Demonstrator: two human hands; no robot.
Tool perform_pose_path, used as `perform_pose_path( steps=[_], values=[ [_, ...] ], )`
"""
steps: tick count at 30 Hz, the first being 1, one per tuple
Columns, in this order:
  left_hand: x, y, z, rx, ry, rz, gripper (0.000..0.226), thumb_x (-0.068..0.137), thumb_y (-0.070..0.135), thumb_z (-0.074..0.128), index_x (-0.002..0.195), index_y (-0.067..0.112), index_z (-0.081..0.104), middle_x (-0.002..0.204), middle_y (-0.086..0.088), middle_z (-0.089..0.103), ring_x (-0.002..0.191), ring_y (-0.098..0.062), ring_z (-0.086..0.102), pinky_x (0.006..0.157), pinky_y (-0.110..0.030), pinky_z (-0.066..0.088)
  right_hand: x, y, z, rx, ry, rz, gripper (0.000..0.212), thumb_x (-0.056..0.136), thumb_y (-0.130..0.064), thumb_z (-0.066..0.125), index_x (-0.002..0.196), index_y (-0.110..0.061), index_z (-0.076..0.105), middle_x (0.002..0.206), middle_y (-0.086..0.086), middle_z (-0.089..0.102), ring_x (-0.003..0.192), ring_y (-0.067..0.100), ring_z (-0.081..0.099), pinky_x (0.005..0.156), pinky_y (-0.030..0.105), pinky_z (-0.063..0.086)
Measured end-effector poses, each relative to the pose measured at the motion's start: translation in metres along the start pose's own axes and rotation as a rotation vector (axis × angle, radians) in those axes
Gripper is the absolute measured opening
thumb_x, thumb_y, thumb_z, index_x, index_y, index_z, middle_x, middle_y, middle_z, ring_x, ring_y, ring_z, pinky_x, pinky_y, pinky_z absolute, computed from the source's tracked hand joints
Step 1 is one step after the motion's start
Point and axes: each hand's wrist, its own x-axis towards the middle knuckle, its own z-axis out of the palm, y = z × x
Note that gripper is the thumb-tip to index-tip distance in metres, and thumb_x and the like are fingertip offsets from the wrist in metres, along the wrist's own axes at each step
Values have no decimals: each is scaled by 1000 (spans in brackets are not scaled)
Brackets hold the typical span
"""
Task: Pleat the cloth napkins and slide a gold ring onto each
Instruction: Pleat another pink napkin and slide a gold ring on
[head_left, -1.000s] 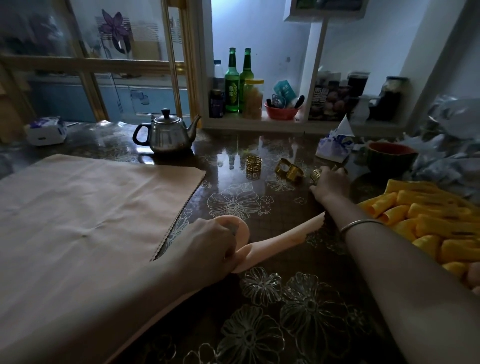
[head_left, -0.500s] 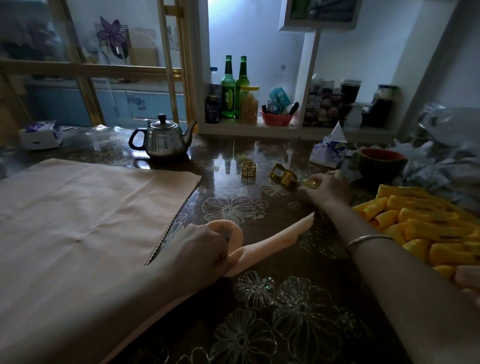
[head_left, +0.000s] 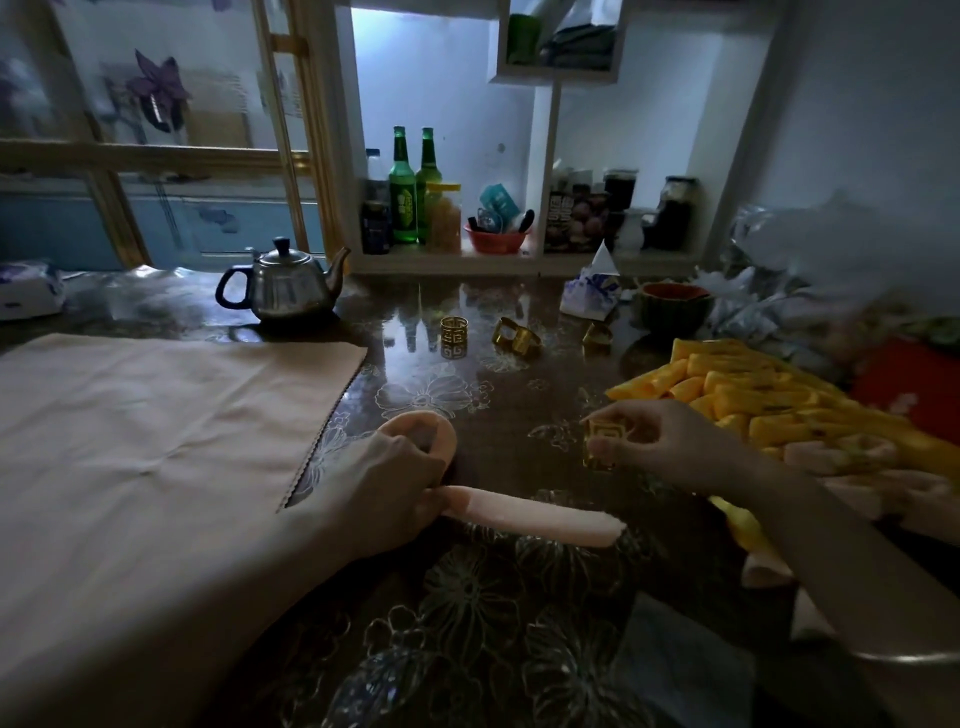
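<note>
A pleated peach napkin (head_left: 530, 517) lies folded double on the dark floral table, its loop under my left hand (head_left: 379, 488), which grips it at the bend. The free ends point right. My right hand (head_left: 660, 447) pinches a gold ring (head_left: 602, 441) just above the table, a little up and right of the napkin's ends. Three more gold rings (head_left: 453, 331) (head_left: 514, 338) (head_left: 597, 335) stand farther back. A flat peach cloth (head_left: 156, 415) is spread at the left.
A metal teapot (head_left: 285, 286) stands behind the flat cloth. A heap of yellow and peach ringed napkins (head_left: 769, 410) fills the right side. A tissue pack (head_left: 592, 293) and a dark bowl (head_left: 672, 306) sit at the back right; bottles and jars line the shelf.
My right hand picked a gold ring from the back of the table and brought it toward me, near the napkin's ends. The left hand kept hold of the napkin, whose ends swung down flatter.
</note>
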Motion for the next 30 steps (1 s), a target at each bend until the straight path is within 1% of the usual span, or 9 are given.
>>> perform_pose_path(
  steps=[5,8,11,13,15,22,24,27,30],
  values=[
    [-6,-1,8,62,-45,33,71,76,68,36,109,10,59,111,-11,69,124,-23,55,69,-36,58,-51,0,19,-20,-40,100,44,74,-57,64,114,-40,57,104,-18,59,91,-3,58,67,9,42],
    [-4,9,21,167,-100,51,78,75,77,29,107,14,63,98,-10,69,95,-27,69,68,-34,56,-74,1,32,-64,8,96,48,71,-61,64,113,-40,59,104,-18,62,92,-6,58,70,8,44],
    [-1,35,10,450,-80,87,52,76,74,44,72,28,67,80,-3,70,45,-11,60,44,-18,23,-92,1,39,-96,66,94,42,75,-59,66,112,-42,60,104,-22,62,92,-9,57,73,7,43],
    [-1,47,2,532,-116,120,46,91,65,38,92,29,66,105,-6,70,63,-9,67,44,-24,12,-100,1,42,-98,92,93,43,74,-61,67,112,-42,61,103,-22,63,92,-11,56,74,6,43],
    [0,49,7,530,-188,108,47,102,52,26,113,18,56,125,-12,60,88,-17,68,46,-24,15,-106,0,43,-64,106,96,43,72,-59,70,112,-42,61,103,-22,63,91,-15,55,72,3,42],
    [1,51,7,491,-159,58,48,102,51,23,116,15,52,120,-10,61,99,-20,65,56,-25,30,-108,-9,56,-117,154,95,45,73,-59,71,113,-41,61,102,-19,64,90,-7,58,72,9,45],
    [-1,50,8,461,-119,41,47,99,55,29,108,18,58,109,-6,65,90,-18,67,57,-27,29,-101,-11,64,-186,222,86,48,73,-59,72,114,-37,64,103,-15,66,90,-3,59,75,14,48],
    [-4,42,13,464,-56,20,44,74,70,62,65,27,64,70,3,69,48,-10,61,44,-23,24,-88,-20,73,-284,260,59,54,72,-63,70,117,-36,63,106,-13,68,92,2,61,79,21,51],
    [-2,30,34,364,61,35,56,74,73,47,68,20,63,80,-6,69,41,-19,56,42,-25,38,-74,-32,77,-390,243,19,56,72,-66,69,119,-36,61,109,-12,68,95,5,61,82,25,52]
  ],
)
